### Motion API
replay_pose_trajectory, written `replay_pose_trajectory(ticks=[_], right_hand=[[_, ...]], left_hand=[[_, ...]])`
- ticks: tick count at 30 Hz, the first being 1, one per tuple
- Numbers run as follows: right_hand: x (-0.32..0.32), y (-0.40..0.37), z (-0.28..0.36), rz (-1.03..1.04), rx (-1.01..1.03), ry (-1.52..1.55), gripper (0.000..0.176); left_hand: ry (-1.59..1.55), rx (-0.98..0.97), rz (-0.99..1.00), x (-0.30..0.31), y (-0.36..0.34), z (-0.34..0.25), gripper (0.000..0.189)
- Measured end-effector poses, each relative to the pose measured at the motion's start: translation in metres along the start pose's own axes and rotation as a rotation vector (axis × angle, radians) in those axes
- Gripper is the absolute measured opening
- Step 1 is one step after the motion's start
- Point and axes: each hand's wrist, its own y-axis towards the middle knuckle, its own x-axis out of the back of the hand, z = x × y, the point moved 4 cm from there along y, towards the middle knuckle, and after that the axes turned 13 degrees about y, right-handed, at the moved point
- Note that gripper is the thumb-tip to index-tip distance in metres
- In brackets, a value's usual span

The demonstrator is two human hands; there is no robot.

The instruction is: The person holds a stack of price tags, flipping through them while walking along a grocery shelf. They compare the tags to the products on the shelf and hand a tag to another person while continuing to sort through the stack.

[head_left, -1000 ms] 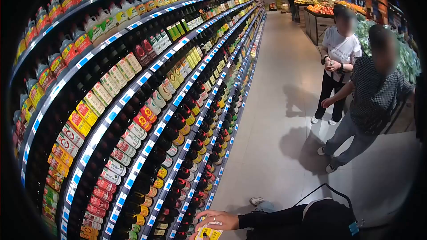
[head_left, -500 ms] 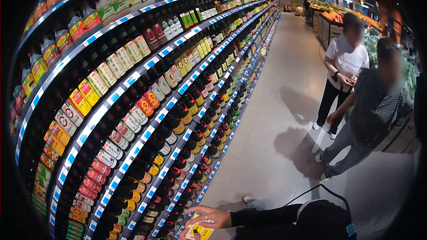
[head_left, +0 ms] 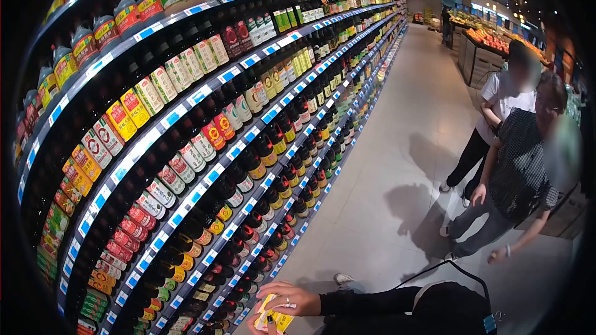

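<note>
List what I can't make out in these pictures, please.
Head view, left hand: mostly cut off by the bottom edge.
Head view, yellow-and-white item: partly covered by the right hand, cut off by the bottom edge.
Head view, shelf tags: print too small to read.

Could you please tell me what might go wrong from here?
The hands are close to the bottles on the lower shelves, so a careless swing might knock some. The yellow-and-white item could slip if the fingers loosen. The person in the checked shirt has an arm out in the aisle and might get bumped.
</note>
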Motion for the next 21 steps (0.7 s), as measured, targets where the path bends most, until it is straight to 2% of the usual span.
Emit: replay_pose_trajectory(ticks=[5, 7, 8, 11, 12, 15, 19, 21], right_hand=[[-0.005, 0.0, -0.001, -0.041, 0.073, -0.095, 0.016], [-0.007, -0.001, -0.003, -0.026, 0.076, -0.173, 0.013], [-0.009, -0.001, -0.004, -0.035, 0.04, -0.176, 0.011], [-0.009, 0.005, 0.006, -0.006, 0.066, -0.324, 0.012], [-0.01, 0.005, 0.007, 0.036, 0.164, -0.401, 0.01], [-0.009, 0.006, 0.003, 0.059, 0.05, -0.228, 0.006], [-0.015, 0.005, -0.004, 0.085, 0.029, -0.203, 0.003], [-0.017, 0.005, -0.005, 0.096, 0.013, -0.192, 0.003]], left_hand=[[-0.066, 0.004, -0.027, 0.005, 0.0, 0.004, 0.041], [0.284, -0.178, 0.011, 0.007, 0.0, -0.003, 0.043], [0.127, -0.098, 0.021, 0.007, 0.0, -0.002, 0.041], [0.171, -0.182, 0.014, 0.012, 0.0, -0.002, 0.04], [0.15, -0.158, -0.001, 0.015, 0.001, 0.0, 0.038], [0.061, -0.093, -0.016, 0.024, 0.004, 0.014, 0.037], [-0.121, 0.008, -0.017, 0.032, 0.007, 0.031, 0.035], [-0.151, -0.016, -0.008, 0.032, 0.009, 0.029, 0.038]])
